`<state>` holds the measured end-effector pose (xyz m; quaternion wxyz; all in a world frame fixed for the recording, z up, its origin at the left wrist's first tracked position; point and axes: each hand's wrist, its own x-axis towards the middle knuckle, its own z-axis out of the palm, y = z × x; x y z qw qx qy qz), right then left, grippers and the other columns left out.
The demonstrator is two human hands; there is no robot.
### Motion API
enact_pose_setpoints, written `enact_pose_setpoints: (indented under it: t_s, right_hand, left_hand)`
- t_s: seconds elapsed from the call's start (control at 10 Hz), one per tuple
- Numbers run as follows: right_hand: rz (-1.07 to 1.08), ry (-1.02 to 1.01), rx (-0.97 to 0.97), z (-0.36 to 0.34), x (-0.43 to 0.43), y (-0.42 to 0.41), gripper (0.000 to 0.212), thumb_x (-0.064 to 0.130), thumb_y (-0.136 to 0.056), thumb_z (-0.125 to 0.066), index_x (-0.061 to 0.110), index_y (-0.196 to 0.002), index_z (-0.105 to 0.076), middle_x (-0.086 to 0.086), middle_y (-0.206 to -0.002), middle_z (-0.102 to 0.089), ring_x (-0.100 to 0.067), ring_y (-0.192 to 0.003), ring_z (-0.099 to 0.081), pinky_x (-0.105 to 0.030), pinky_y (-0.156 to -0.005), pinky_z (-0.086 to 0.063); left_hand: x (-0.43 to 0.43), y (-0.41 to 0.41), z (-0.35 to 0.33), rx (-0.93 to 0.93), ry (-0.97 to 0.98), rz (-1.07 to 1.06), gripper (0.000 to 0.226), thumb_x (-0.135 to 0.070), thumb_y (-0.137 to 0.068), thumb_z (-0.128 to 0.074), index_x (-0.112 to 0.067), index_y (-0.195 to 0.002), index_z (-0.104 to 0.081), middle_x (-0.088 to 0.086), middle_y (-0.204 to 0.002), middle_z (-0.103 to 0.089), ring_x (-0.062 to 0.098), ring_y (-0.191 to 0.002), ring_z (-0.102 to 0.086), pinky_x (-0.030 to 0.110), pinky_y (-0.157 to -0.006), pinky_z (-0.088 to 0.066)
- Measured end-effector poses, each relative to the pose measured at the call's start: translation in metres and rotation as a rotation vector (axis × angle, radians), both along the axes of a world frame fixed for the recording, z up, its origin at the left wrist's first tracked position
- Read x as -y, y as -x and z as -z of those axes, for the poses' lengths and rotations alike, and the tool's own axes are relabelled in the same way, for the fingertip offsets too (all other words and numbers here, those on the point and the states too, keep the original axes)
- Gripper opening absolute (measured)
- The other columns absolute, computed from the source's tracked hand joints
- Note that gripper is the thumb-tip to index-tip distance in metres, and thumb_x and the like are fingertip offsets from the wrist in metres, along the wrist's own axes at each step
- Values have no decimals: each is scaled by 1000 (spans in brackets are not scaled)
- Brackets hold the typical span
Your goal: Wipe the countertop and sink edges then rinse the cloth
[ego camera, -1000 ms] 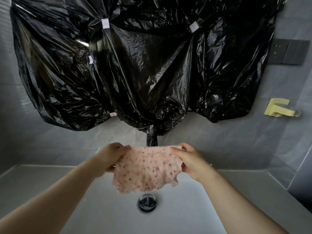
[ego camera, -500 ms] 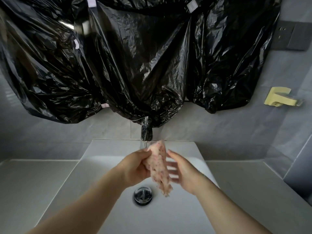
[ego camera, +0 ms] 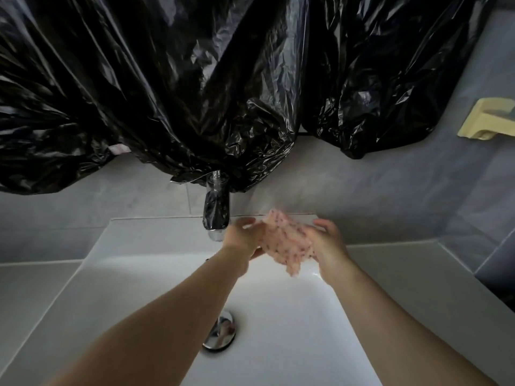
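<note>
The fingers of the right hand are curling loosely over the right side of a bunched pink cloth speckled with small dark red dots, the fingertips lifted a little off the fabric, while the palm is pressing against it. The fingers of the left hand are closing on the cloth's left side, with the thumb underneath, so the cloth is being held crumpled between the two hands. A ragged tail of the cloth is hanging down below the palms. The picture is blurred around the hands, so the exact grip of each finger is hard to tell.

The cloth is hanging in the air over the back part of the white rectangular ceramic sink, nearer its rear right corner, just to the right of the chrome tap spout, whose upper part is wrapped in black plastic. Whether water is running cannot be told. Inside the basin, a round shiny chrome drain plug is sitting at the bottom, partly hidden by the left forearm.

The pale grey desk is flanking the sink on both sides. Crinkled black plastic sheeting is hanging on the grey tiled wall above the tap, and a pale yellow wall-mounted holder is sticking out at the right.
</note>
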<state>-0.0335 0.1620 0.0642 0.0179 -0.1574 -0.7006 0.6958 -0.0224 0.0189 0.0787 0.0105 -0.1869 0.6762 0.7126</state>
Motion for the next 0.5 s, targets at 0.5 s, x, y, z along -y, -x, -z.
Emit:
enact_pose_setpoints:
  t_s: [0.5]
  right_hand:
    - [-305,-1162,-160,28,6,1,54,40,-99,-31,27,-149,-16,8,-158,-14,-24,-147,3,-56,-113,2]
  left_hand:
    - [7,9,42,-245,1457,632,66,-55,-93,-20,-26,-147,5,-6,-153,21,20,-141,19,45,-116,2]
